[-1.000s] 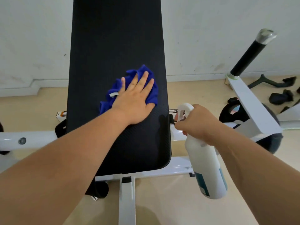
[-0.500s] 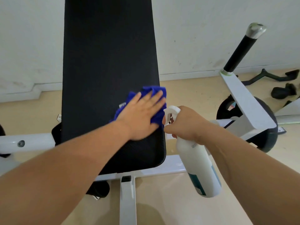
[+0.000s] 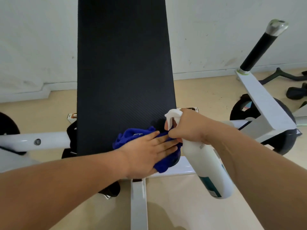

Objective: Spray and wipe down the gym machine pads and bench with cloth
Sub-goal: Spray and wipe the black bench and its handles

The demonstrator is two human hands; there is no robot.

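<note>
Your left hand [image 3: 146,156] lay flat on the blue cloth [image 3: 131,136], with its fingers [image 3: 166,141] stretched out and released, not gripping. It pressed the cloth down on the black bench pad [image 3: 124,72]. The cloth sat at the near right corner of the pad, and a bit of it hung over the pad's near edge. Your right hand [image 3: 187,128] was just to the right of the pad, touching the tips of your left hand. Its fingers were clenched around the neck of the white spray bottle [image 3: 209,166]. The bottle hung tilted, with its bottom pointing down and away from the pad. The white frame [image 3: 138,205] stuck out from under the pad toward you.
</note>
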